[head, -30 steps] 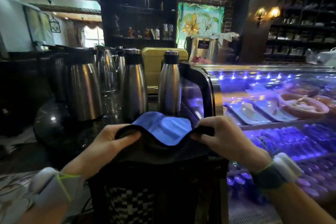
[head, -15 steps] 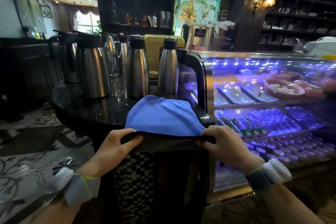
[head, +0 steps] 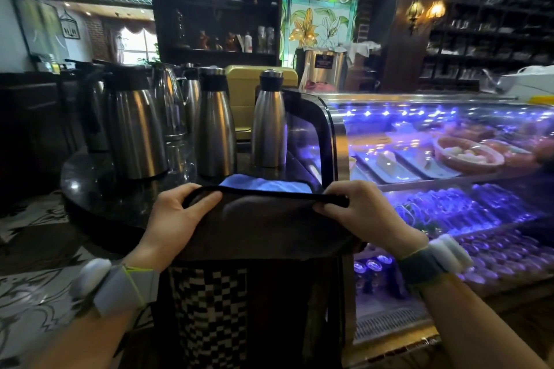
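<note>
A cloth, blue on one face (head: 263, 184) and dark on the face toward me (head: 269, 225), is stretched between my two hands at the near edge of a dark round counter (head: 99, 186). My left hand (head: 177, 219) pinches its black-trimmed top edge at the left corner. My right hand (head: 362, 213) pinches the same edge at the right corner. The dark side hangs down in front of me and only a strip of blue shows above the edge.
Several steel thermos jugs (head: 138, 129) (head: 215, 123) (head: 268, 120) stand on the counter behind the cloth. A glass display case (head: 335, 135) lit in blue, with plates of food (head: 467, 153), runs to the right. A checkered panel (head: 209, 314) is under the counter.
The cloth's top edge has come up and toward me, so the dark side now covers most of the blue face. Both hands keep their grip and moved further apart.
</note>
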Demonstrator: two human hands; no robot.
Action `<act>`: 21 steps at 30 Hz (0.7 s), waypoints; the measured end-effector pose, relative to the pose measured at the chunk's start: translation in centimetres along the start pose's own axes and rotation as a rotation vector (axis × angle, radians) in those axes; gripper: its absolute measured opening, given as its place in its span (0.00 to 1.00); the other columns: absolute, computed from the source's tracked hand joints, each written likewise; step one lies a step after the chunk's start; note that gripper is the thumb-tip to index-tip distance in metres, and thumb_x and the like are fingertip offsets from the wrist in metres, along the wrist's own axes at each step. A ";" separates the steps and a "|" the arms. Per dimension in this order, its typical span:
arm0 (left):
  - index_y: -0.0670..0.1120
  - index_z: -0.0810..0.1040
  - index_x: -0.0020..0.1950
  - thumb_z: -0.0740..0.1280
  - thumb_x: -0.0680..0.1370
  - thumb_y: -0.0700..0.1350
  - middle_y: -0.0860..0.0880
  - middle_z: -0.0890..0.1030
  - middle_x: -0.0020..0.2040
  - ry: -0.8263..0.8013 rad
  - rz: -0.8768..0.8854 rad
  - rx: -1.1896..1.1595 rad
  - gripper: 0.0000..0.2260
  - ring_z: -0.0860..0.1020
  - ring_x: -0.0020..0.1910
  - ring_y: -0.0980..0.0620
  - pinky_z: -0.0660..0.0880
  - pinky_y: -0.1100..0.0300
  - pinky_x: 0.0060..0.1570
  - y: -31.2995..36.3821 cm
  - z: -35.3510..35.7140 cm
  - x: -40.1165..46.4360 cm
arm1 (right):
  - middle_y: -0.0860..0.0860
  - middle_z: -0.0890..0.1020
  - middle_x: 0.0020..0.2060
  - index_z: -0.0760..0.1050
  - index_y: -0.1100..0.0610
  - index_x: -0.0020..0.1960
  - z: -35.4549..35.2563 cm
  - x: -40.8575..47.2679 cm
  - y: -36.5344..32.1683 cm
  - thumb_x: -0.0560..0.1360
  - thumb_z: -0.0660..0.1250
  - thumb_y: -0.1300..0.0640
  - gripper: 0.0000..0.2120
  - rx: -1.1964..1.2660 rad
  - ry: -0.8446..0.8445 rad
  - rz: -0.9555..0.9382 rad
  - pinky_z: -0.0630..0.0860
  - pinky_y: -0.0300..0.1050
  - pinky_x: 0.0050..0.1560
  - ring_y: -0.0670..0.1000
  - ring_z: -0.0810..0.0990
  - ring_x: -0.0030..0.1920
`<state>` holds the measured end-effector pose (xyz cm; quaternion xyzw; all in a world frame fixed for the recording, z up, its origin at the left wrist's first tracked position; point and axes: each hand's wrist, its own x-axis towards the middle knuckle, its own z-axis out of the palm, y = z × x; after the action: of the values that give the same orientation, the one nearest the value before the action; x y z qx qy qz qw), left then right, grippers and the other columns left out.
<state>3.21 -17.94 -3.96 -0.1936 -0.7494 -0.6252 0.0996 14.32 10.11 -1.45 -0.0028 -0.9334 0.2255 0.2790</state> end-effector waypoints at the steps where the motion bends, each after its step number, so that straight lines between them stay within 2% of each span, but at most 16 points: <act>1: 0.49 0.84 0.43 0.74 0.72 0.49 0.47 0.86 0.39 0.038 0.004 0.029 0.05 0.84 0.43 0.46 0.81 0.48 0.47 -0.1 0.5 1.6 | 0.48 0.79 0.30 0.75 0.50 0.36 0.2 1.7 0.6 0.67 0.69 0.41 0.12 -0.019 0.000 -0.012 0.77 0.54 0.42 0.51 0.78 0.37; 3: 0.48 0.84 0.43 0.74 0.71 0.51 0.46 0.86 0.39 0.097 -0.006 0.080 0.07 0.84 0.43 0.44 0.81 0.47 0.47 -0.5 1.5 5.4 | 0.47 0.78 0.31 0.74 0.47 0.36 0.8 5.7 1.9 0.68 0.71 0.43 0.10 -0.050 -0.014 -0.040 0.76 0.53 0.45 0.54 0.79 0.40; 7: 0.48 0.84 0.38 0.73 0.71 0.54 0.47 0.86 0.35 0.057 -0.062 0.191 0.10 0.84 0.40 0.46 0.81 0.51 0.43 -2.4 2.9 11.3 | 0.51 0.82 0.41 0.79 0.49 0.41 3.5 12.6 4.3 0.69 0.70 0.41 0.11 -0.126 -0.094 -0.036 0.73 0.48 0.45 0.58 0.80 0.48; 10: 0.45 0.83 0.37 0.73 0.71 0.54 0.44 0.85 0.36 0.064 -0.064 0.436 0.12 0.82 0.42 0.45 0.75 0.54 0.39 -4.7 4.3 15.3 | 0.52 0.83 0.46 0.80 0.50 0.44 6.7 17.1 6.7 0.69 0.71 0.42 0.12 -0.156 -0.175 -0.016 0.71 0.47 0.46 0.57 0.79 0.52; 12: 0.46 0.83 0.45 0.74 0.70 0.54 0.42 0.85 0.45 -0.091 -0.119 0.617 0.12 0.81 0.49 0.43 0.73 0.54 0.44 -6.3 5.0 16.9 | 0.52 0.83 0.44 0.81 0.52 0.43 8.9 19.0 8.2 0.69 0.72 0.44 0.12 -0.146 -0.293 0.005 0.75 0.49 0.49 0.57 0.80 0.52; 14: 0.48 0.80 0.59 0.73 0.70 0.54 0.43 0.81 0.58 -0.307 -0.192 0.773 0.20 0.78 0.59 0.44 0.73 0.56 0.55 -7.2 5.4 17.7 | 0.53 0.83 0.45 0.80 0.54 0.45 10.8 19.9 9.3 0.70 0.72 0.45 0.12 -0.186 -0.448 0.012 0.76 0.48 0.51 0.57 0.80 0.52; 16: 0.50 0.76 0.65 0.73 0.70 0.53 0.45 0.77 0.62 -0.393 -0.199 0.789 0.24 0.75 0.63 0.46 0.72 0.56 0.62 -7.3 5.3 17.9 | 0.54 0.83 0.48 0.78 0.56 0.48 11.6 20.1 9.8 0.70 0.72 0.44 0.16 -0.204 -0.527 0.023 0.74 0.46 0.49 0.56 0.80 0.52; 18: 0.53 0.76 0.63 0.74 0.69 0.52 0.49 0.80 0.58 -0.448 -0.202 0.733 0.24 0.78 0.58 0.49 0.74 0.57 0.60 -7.2 4.8 18.4 | 0.55 0.82 0.48 0.77 0.57 0.48 11.8 20.6 10.2 0.68 0.72 0.42 0.19 -0.190 -0.546 0.036 0.73 0.46 0.47 0.56 0.79 0.50; 21: 0.51 0.82 0.52 0.76 0.65 0.50 0.47 0.85 0.47 -0.591 -0.235 0.732 0.16 0.83 0.47 0.50 0.80 0.54 0.52 -6.2 4.1 19.0 | 0.52 0.80 0.44 0.76 0.57 0.47 11.1 20.8 9.9 0.67 0.74 0.42 0.20 -0.208 -0.667 0.071 0.74 0.44 0.44 0.53 0.78 0.46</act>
<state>-16.20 -11.64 -2.92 -0.2292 -0.9333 -0.2456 -0.1270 -10.21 17.03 -3.10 0.0104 -0.9905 0.1273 -0.0510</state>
